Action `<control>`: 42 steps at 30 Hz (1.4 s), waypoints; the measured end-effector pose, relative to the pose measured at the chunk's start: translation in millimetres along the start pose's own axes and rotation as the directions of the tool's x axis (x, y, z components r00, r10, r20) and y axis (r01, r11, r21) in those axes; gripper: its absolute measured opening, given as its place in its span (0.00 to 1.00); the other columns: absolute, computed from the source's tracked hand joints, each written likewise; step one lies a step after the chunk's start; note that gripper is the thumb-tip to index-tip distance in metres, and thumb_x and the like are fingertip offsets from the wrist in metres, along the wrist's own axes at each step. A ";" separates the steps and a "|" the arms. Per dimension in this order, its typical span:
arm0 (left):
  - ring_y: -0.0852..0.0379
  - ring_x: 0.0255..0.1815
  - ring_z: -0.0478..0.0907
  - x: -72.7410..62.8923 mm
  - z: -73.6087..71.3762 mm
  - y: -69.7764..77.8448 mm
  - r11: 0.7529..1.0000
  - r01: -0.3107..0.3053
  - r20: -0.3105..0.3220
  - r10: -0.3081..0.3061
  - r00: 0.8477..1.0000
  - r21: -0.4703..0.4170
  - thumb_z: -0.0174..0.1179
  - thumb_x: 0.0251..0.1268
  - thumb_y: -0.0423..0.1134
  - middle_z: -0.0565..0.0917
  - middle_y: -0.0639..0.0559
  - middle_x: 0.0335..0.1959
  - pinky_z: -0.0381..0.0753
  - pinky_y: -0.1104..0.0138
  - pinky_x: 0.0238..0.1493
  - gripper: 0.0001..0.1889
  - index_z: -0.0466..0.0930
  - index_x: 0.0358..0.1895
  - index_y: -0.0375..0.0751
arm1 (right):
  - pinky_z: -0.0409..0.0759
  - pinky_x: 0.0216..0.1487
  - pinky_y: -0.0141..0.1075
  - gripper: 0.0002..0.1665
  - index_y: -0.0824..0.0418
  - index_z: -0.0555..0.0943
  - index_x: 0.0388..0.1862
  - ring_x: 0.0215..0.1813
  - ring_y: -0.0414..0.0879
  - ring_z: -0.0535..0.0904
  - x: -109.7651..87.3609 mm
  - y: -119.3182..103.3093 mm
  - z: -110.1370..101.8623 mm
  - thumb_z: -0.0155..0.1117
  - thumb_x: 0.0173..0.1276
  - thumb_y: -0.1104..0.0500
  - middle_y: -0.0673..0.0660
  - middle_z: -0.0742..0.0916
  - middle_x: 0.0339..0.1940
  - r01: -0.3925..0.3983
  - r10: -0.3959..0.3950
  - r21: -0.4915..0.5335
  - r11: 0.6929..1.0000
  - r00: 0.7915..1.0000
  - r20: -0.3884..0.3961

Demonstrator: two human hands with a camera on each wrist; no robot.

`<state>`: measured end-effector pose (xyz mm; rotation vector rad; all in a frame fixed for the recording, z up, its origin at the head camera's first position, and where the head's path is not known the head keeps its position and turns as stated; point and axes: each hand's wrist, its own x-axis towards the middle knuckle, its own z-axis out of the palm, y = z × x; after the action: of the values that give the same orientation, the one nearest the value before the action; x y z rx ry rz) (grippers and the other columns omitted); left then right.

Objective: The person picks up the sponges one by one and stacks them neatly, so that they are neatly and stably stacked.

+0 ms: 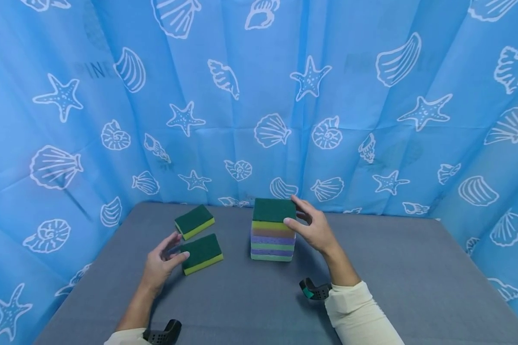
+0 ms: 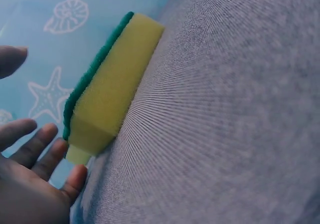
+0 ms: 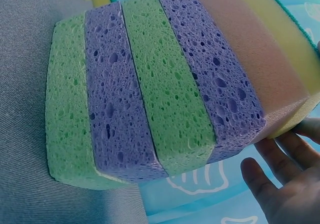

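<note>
On the table stands a stack of sponges (image 1: 272,246), light green and purple by turns, with a pinkish-brown sponge (image 3: 245,39) above them. Topping the stack is a yellow sponge with a dark green scouring face (image 1: 274,210). My right hand (image 1: 312,227) holds this top sponge at its right end, thumb at the front edge and fingers behind. To the left, my left hand (image 1: 159,263) is beside a near green-and-yellow sponge (image 1: 202,253), its fingers spread and relaxed around the left end. In the left wrist view that sponge (image 2: 110,84) lies flat, with nothing gripped.
Just behind the near sponge lies another green-and-yellow sponge (image 1: 194,220), angled. A grey cloth covers the table (image 1: 250,306). A blue curtain (image 1: 259,105) with white shells and starfish hangs along the back and both sides.
</note>
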<state>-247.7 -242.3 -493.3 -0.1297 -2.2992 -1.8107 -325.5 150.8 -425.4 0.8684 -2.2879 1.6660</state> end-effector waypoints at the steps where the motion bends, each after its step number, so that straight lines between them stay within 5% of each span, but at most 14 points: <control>1: 0.42 0.65 0.63 -0.1 0.1 -1.3 1.000 0.016 0.007 -0.017 1.000 0.017 0.63 0.65 0.34 0.67 0.34 0.66 0.70 0.73 0.53 0.35 0.58 0.72 0.29 | 0.65 0.63 0.55 0.39 0.65 0.61 0.74 0.66 0.59 0.68 -0.2 1.1 -0.2 0.63 0.67 0.61 0.65 0.69 0.69 0.003 -0.003 0.007 1.000 1.000 0.002; 7: 0.40 0.67 0.62 0.4 0.4 -7.5 0.996 0.065 0.044 -0.067 0.997 0.067 0.66 0.63 0.36 0.67 0.34 0.67 0.63 0.50 0.63 0.38 0.58 0.72 0.30 | 0.65 0.63 0.55 0.38 0.64 0.60 0.74 0.66 0.60 0.67 0.4 -1.1 -0.1 0.62 0.68 0.64 0.66 0.68 0.70 -0.011 0.011 0.015 1.000 1.000 0.013; 10: 0.39 0.66 0.63 0.4 0.4 -8.2 0.991 0.053 0.051 -0.060 0.997 0.119 0.67 0.61 0.38 0.68 0.34 0.66 0.63 0.47 0.63 0.38 0.60 0.71 0.30 | 0.64 0.63 0.57 0.38 0.70 0.60 0.73 0.65 0.64 0.67 0.2 -13.1 0.1 0.61 0.67 0.67 0.71 0.67 0.69 -0.012 0.012 0.015 1.000 1.000 0.017; 18: 0.39 0.64 0.66 0.2 -0.5 -8.4 0.980 0.063 0.080 -0.080 0.994 0.191 0.69 0.59 0.41 0.68 0.34 0.65 0.66 0.46 0.60 0.38 0.63 0.70 0.30 | 0.63 0.62 0.60 0.36 0.76 0.59 0.71 0.66 0.68 0.65 -3.5 -41.7 -0.2 0.59 0.66 0.69 0.74 0.66 0.68 -0.046 0.046 -0.009 0.999 0.999 0.025; 31: 0.36 0.64 0.64 2.9 -1.9 -9.9 0.936 0.031 0.118 -0.077 0.990 0.351 0.71 0.55 0.42 0.68 0.34 0.64 0.65 0.43 0.60 0.41 0.63 0.69 0.29 | 0.66 0.63 0.55 0.38 0.67 0.60 0.74 0.66 0.61 0.67 1.9 -2.4 0.1 0.62 0.68 0.64 0.67 0.69 0.68 -0.028 0.028 -0.012 1.000 1.000 0.006; 40: 0.34 0.66 0.63 3.0 -4.4 -8.4 0.925 0.039 0.146 -0.101 0.984 0.378 0.72 0.54 0.43 0.66 0.33 0.65 0.63 0.43 0.61 0.43 0.61 0.70 0.28 | 0.65 0.60 0.61 0.37 0.75 0.60 0.71 0.64 0.67 0.67 -1.3 -33.8 -0.1 0.61 0.66 0.67 0.74 0.70 0.65 -0.010 0.010 0.007 1.000 1.000 0.013; 42: 0.34 0.66 0.62 3.2 -4.9 -8.3 0.925 0.042 0.147 -0.105 0.984 0.378 0.72 0.55 0.43 0.66 0.32 0.66 0.63 0.43 0.61 0.43 0.61 0.70 0.28 | 0.65 0.61 0.60 0.37 0.74 0.60 0.72 0.64 0.66 0.67 -0.9 -26.6 0.1 0.61 0.67 0.66 0.73 0.69 0.66 -0.013 0.013 0.005 1.000 1.000 0.012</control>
<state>-252.0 -249.2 -499.4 -0.1366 -2.7542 -1.4011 -310.0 145.7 -404.3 0.8686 -2.3028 1.6775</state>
